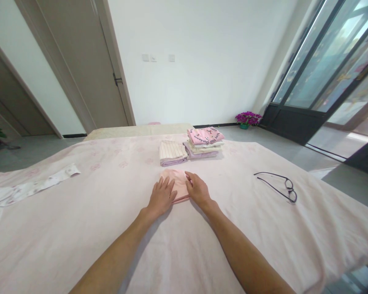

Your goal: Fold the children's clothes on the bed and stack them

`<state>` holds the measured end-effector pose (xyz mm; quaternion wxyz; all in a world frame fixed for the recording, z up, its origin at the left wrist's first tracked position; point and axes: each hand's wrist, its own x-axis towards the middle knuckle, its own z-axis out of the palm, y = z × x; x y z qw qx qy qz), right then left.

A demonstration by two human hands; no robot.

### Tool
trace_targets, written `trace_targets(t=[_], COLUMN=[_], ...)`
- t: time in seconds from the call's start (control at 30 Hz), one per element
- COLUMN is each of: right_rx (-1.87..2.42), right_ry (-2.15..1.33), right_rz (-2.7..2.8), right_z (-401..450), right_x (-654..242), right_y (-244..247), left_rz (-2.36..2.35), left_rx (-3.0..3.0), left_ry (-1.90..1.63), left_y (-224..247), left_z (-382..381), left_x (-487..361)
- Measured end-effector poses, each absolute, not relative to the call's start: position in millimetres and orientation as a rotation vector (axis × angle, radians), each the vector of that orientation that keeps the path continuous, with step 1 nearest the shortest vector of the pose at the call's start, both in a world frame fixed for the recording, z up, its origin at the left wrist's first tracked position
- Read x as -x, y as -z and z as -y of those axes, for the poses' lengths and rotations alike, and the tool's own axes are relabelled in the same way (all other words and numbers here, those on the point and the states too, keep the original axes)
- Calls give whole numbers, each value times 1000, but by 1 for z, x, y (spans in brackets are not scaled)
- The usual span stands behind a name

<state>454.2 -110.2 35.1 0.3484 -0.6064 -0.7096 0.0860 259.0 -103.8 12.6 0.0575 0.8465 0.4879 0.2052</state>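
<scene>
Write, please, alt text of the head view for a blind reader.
A person's left hand and right hand touch a folded pink cloth on a pale pink cover. Beyond are a short stack and a taller stack of folded fabric; glasses lie to the right.

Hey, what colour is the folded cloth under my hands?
The folded cloth is pale pink, as the head view shows.

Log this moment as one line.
left hand: spread on folded pink cloth | right hand: at cloth's right edge | beyond: striped-topped stack, taller stack | off right: eyeglasses
</scene>
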Motion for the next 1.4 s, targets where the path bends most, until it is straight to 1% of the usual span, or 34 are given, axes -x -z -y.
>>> trace_targets(t=[0.1, 0.2, 0.4, 0.47, 0.6, 0.7, 0.8, 0.97, 1.4], right_rx=[1728, 1814, 1977, 2014, 2062, 2068, 2045, 1992, 1958], right_ry=[-157, -110, -123, -141, -173, -200, -207, -211, -232], right_rz=[1885, 1906, 1823, 1823, 1797, 1772, 1769, 1764, 1754], right_z=[115, 117, 116, 116, 116, 116, 117, 117, 116], right_x=[-452, -453, -460, -460, -459, -459, -460, -463, -465], right_y=[-41, -42, -35, -35, -37, -38, -35, -32, -31], left_rz=[-1596, -1599, -1394, -1347, -1389, -1382, -1268, -1182, -1258], left_rx=[-2577, -2587, -2592, -2542, -2359, -2367, -2550, -2713, -2694], left_ry=[-507, -516, -585, -652, -898, -1025, -1073, -1029, -996], left_y=[-10, -7, -5, -5, -4, -7, -12, -19, -17], left_z=[106, 106, 105, 105, 108, 112, 117, 127, 127], left_x=[-261, -260, -243, -236, -228, -227, -230, -235, -237])
